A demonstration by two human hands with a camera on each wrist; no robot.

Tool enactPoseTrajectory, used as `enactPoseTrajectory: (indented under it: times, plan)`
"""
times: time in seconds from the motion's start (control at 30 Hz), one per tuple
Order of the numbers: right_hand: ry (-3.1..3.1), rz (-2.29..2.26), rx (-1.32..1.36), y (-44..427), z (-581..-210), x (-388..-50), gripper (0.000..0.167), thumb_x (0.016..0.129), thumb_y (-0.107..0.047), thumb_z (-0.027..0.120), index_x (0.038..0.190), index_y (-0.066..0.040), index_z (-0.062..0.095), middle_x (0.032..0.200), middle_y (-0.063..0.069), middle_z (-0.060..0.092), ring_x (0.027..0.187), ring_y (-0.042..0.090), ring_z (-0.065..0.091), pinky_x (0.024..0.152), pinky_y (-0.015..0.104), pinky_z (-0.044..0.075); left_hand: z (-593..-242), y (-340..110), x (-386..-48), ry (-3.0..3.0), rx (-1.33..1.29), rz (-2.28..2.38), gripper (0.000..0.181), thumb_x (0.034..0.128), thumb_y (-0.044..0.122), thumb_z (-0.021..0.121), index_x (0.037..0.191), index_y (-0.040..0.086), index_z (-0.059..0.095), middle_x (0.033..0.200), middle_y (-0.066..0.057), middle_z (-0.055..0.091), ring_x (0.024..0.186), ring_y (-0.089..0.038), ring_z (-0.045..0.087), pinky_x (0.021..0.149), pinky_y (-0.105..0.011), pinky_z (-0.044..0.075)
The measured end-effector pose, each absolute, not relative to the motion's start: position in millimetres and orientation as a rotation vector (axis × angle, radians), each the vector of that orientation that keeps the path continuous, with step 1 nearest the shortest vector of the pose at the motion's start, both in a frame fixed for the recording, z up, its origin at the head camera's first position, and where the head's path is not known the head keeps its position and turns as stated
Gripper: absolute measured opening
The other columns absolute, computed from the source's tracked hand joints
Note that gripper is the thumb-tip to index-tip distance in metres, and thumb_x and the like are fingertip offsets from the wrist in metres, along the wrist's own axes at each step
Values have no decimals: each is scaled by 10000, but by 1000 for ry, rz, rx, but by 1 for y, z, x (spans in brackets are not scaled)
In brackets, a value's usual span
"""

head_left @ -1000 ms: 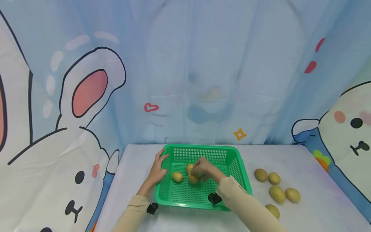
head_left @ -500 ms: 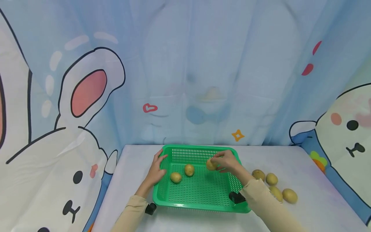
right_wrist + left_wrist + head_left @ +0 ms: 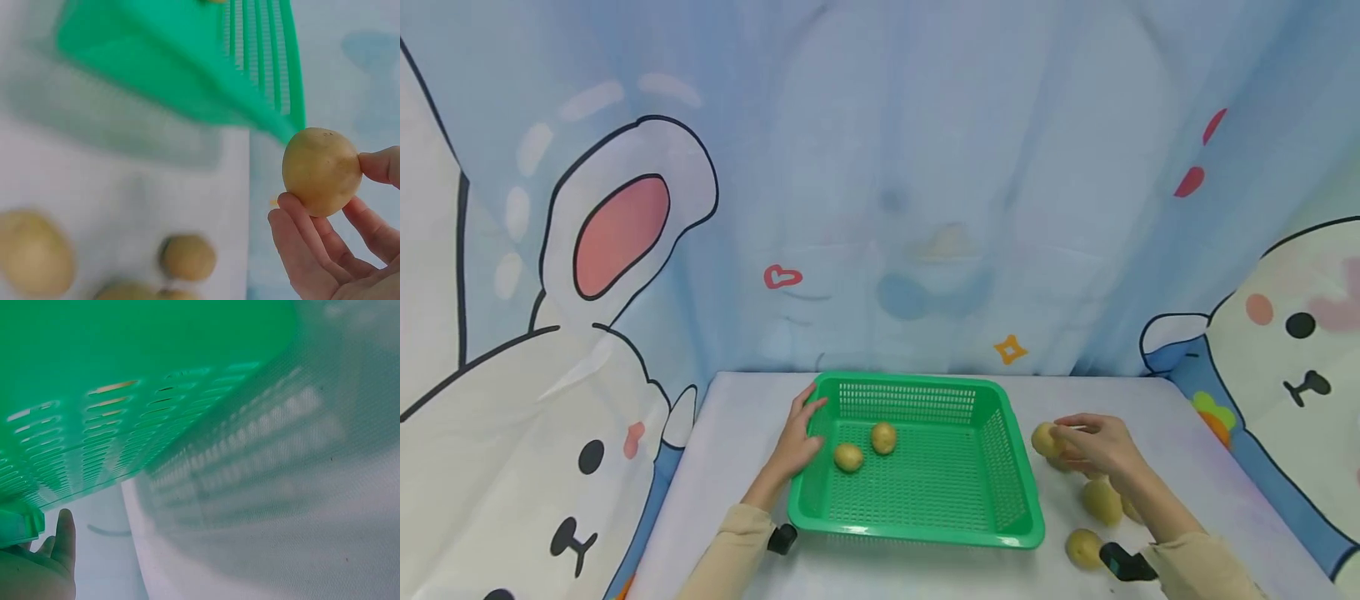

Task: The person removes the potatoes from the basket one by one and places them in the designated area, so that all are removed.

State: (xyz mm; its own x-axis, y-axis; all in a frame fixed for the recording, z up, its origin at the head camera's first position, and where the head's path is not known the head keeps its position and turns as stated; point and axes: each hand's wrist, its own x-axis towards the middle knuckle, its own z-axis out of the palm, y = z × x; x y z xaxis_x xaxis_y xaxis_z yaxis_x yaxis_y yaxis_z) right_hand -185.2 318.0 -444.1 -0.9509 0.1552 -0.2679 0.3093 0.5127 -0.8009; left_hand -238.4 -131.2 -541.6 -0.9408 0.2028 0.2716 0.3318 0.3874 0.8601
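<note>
Two potatoes, one nearer the left wall [image 3: 848, 457] and another potato [image 3: 883, 437] just beyond it, lie in the green plastic basket [image 3: 917, 529]. At the basket's left rim, my left hand [image 3: 796, 442] holds on, its thumb and fingertips over the edge; the left wrist view shows only part of this hand [image 3: 47, 569] beside the mesh wall. Right of the basket, my right hand [image 3: 1097, 446] pinches a potato [image 3: 322, 172] between thumb and fingertips, raised above the table.
Loose potatoes lie on the white table [image 3: 970, 575] right of the basket: a large one [image 3: 1102, 502], one nearer the front [image 3: 1084, 548], and others partly hidden by my right hand. A blue printed curtain [image 3: 880, 208] hangs behind the table.
My right hand has lifted a potato out of the basket and carried it right, past the rim, over the loose potatoes. The left hand has stayed at the left rim.
</note>
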Motion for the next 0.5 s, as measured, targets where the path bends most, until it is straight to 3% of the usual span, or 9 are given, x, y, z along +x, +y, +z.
enactPoseTrajectory:
  times: [0.5]
  plan:
    - [2290,-1403,851,449,-520,-117,900,836,-460,743,1344,192,385,885,147,659,775,300,685,716,387,568,-550,-139,-232,-2522,-466,-1576,702,682,-143,480,1383,-103,477,1591,-216,174,1446,-457,175,1057,-625,291]
